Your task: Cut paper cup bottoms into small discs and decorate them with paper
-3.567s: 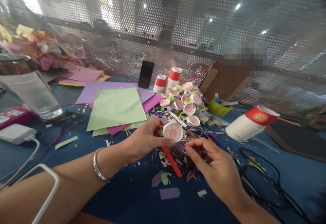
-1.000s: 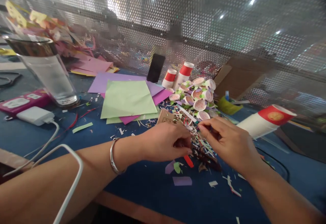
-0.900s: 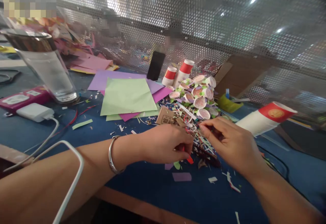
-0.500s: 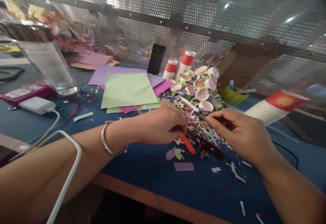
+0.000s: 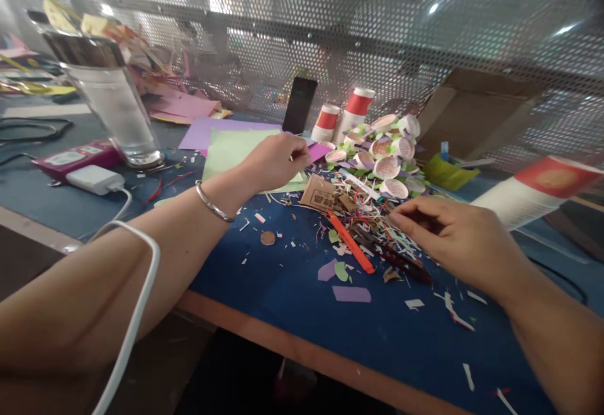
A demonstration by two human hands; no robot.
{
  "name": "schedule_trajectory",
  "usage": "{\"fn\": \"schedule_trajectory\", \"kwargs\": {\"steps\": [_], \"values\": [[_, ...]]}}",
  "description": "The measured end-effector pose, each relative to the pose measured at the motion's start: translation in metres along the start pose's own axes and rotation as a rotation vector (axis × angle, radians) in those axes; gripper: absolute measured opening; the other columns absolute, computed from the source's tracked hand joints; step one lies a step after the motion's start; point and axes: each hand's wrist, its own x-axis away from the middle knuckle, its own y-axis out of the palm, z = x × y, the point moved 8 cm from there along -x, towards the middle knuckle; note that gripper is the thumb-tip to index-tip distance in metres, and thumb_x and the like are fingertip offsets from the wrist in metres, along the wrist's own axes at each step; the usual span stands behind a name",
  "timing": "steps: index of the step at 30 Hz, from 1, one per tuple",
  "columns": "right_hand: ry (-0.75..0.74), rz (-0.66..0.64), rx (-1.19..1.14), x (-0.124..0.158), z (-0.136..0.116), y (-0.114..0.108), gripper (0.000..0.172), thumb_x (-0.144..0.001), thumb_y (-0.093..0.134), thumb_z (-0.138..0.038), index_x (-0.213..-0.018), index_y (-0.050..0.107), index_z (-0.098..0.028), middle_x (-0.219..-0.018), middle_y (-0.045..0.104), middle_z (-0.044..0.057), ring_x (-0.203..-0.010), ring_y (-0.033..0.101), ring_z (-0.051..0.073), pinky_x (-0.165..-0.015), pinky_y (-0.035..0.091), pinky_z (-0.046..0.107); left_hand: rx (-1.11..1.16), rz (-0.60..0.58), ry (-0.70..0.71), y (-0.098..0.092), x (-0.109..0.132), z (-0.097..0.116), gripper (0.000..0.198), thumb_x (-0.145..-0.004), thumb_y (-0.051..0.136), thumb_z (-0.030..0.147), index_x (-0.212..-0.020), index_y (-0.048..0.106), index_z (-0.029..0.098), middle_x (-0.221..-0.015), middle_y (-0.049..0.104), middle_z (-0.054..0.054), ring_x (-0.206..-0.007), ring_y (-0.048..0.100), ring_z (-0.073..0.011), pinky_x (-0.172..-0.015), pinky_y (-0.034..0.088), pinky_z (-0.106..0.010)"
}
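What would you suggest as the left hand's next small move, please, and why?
Perhaps the bare left hand should lightly pinch the flat, pale green paper sheet: its curled fingers appear over the sheet's right side, though whether they touch it is unclear. The bare right hand is by the multicoloured heap of paper scraps, and the narrow orange-red object lies outside both hands.

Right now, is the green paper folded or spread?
Spread: the green paper lies flat, partly over the purple sheet; the left hand hides part of it.
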Motion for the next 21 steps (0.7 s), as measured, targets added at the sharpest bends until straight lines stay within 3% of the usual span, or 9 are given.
{"fn": "schedule_trajectory", "kwargs": {"steps": [6, 10, 15, 21], "values": [[0.062, 0.046, 0.032, -0.005, 0.014, -0.004, 0.040, -0.084, 0.055, -0.060, -0.075, 0.071, -0.024, -0.062, 0.067, 0.000, -0.050, 0.055, 0.017, -0.053, 0.038, 0.029, -0.114, -0.049, -0.120, 0.001, -0.007, -0.034, 0.020, -0.090, 0.056, 0.024, -0.087, 0.073, 0.015, -0.090, 0.074, -0.010, -0.079, 0.062, -0.0195, -0.071, 0.042, -0.032], [0.097, 0.068, 0.053, -0.007, 0.023, -0.008, 0.046, -0.088, 0.051, -0.061, -0.065, 0.065, -0.024, -0.048, 0.057, 0.000, -0.044, 0.051, 0.017, -0.051, 0.035, 0.031, -0.144, -0.058, -0.149, -0.002, -0.008, -0.047, 0.028, -0.093, 0.049, 0.024, -0.101, 0.073, 0.014, -0.105, 0.075, -0.013, -0.092, 0.065, -0.0229, -0.080, 0.046, -0.034], [0.115, 0.051, 0.021, -0.010, 0.028, -0.008, 0.046, -0.091, 0.053, -0.060, -0.069, 0.068, -0.023, -0.057, 0.069, 0.003, -0.047, 0.060, 0.019, -0.051, 0.041, 0.030, -0.129, -0.164, -0.066, 0.007, -0.006, -0.040, 0.039, -0.087, 0.060, 0.038, -0.120, 0.069, 0.017, -0.122, 0.071, -0.011, -0.109, 0.064, -0.0242, -0.093, 0.049, -0.035], [0.129, 0.082, -0.037, -0.015, 0.035, -0.010, 0.056, -0.092, 0.048, -0.068, -0.069, 0.068, -0.021, -0.050, 0.065, 0.004, -0.042, 0.060, 0.018, -0.046, 0.043, 0.029, -0.197, -0.279, -0.049, 0.030, -0.003, -0.033, 0.060, -0.086, 0.061, 0.042, -0.140, 0.056, 0.016, -0.136, 0.065, -0.016, -0.126, 0.057, -0.0303, -0.107, 0.043, -0.039]]}}
